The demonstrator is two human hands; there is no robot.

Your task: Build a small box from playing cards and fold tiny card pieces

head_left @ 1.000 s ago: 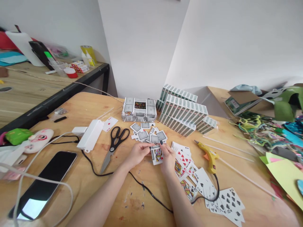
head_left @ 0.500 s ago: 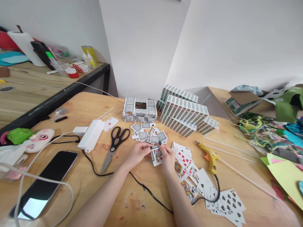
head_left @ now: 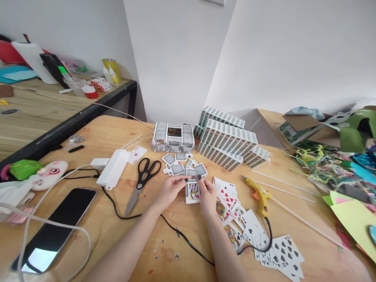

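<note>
A playing card with a court figure [head_left: 193, 192] is pinched between my two hands, its edges folded over to show strips of the patterned back. My left hand [head_left: 172, 188] grips its upper left corner. With thumb on top, my right hand [head_left: 208, 192] holds the upper right side. Just beyond lie several cut card pieces [head_left: 177, 169], back side up. Face-up playing cards [head_left: 227, 196] fan out to the right of my right hand. Farther back stands a box-shaped model covered in cards [head_left: 173, 137].
Scissors [head_left: 142, 181] lie left of my hands, a yellow hot glue gun [head_left: 259, 194] to the right, its black cable crossing the table front. Stacked card boxes [head_left: 226, 141] stand at the back. A phone [head_left: 55, 231] and a white power strip [head_left: 114, 168] occupy the left.
The card between my hands has turned a little and now faces me more squarely, with its patterned top edge more level. My hands have hardly shifted.
</note>
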